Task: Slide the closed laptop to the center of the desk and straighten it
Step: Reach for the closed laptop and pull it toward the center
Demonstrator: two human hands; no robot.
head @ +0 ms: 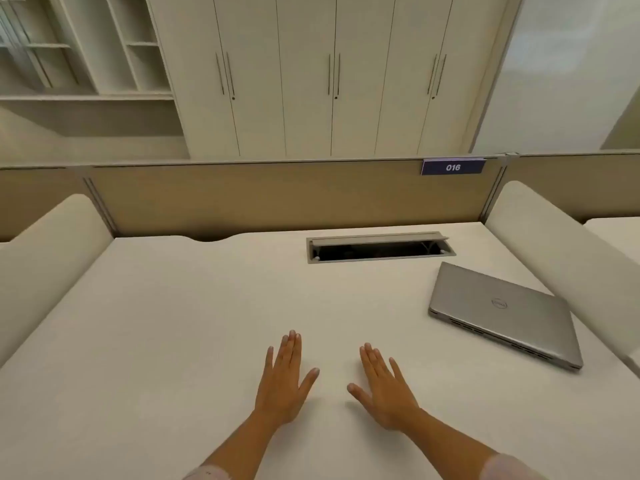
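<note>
A closed silver laptop [502, 311] lies on the right side of the white desk [173, 323], turned at an angle, with its far corner close to the right side panel. My left hand [284, 382] rests flat on the desk near the front middle, palm down, holding nothing. Beside it, a little to the right, my right hand [384, 393] also lies flat and holds nothing. Both hands are well to the left of the laptop and apart from it.
An open cable hatch [381, 247] sits in the desk near the back, right of centre. White padded side panels [561, 258] flank the desk left and right. A tan partition [242, 199] with a "016" label [452, 167] closes the back.
</note>
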